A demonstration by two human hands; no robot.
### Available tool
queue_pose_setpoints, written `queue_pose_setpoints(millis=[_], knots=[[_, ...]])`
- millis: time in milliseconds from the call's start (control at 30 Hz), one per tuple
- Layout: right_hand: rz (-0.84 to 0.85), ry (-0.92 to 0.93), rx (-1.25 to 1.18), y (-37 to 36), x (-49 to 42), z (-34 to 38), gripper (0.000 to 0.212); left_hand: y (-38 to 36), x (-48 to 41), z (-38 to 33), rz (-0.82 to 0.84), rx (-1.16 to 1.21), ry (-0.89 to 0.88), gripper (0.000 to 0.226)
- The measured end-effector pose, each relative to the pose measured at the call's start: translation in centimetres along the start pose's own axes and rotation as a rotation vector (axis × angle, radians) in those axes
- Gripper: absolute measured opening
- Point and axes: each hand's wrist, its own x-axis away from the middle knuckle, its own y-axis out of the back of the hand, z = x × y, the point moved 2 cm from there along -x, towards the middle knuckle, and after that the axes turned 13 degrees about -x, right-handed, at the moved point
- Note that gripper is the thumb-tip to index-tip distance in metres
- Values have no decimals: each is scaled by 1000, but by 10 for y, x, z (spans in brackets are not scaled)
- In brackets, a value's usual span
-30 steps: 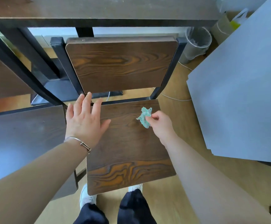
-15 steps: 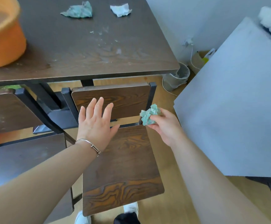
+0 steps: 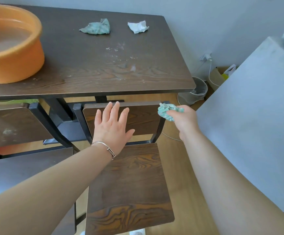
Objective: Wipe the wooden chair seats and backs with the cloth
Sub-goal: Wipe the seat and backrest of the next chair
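Holding a crumpled green cloth (image 3: pixel 169 111), the right hand (image 3: pixel 183 119) was beside the top right corner of the chair back (image 3: pixel 141 118), its fingers (image 3: pixel 171 114) closed around the wad. Left hand (image 3: pixel 111 128): flat, fingers (image 3: pixel 115 110) spread wide, nothing in its grasp, laid over the left part of the chair back, fingertips at the top edge; whether it touched the wood could not be told. Bracelet (image 3: pixel 107 149) at the left wrist. Chair seat (image 3: pixel 129 187): wood-grained, below the forearms, bare. Second chair (image 3: pixel 10 128) to the left, back smudged pale. Tabletop (image 3: pixel 104 65) behind the chairs, dark wood with whitish marks near the middle; on it an orange basin (image 3: pixel 14 46) at the left, another green cloth (image 3: pixel 96 28) and a white crumpled tissue (image 3: pixel 138 27) at the far side. Bin (image 3: pixel 197 92) on the floor right of the tabletop. Grey panel (image 3: pixel 256 116) at far right.
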Motion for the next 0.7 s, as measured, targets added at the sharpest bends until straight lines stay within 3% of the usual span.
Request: queue_pose_setpoints(millis=[167,300,400,700], knots=[[-121,153,106,-7,-38,21,25,2,-23,-4,-19,4,3,71],[-123,254,278,-18,-53,26,46,4,-40,-8,-43,30,6,71],[-58,298,455,-25,-53,23,32,2,-43,-6,-47,33,5,71],[-25,324,423,-22,-47,11,42,-12,-34,4,-31,24,-10,69]])
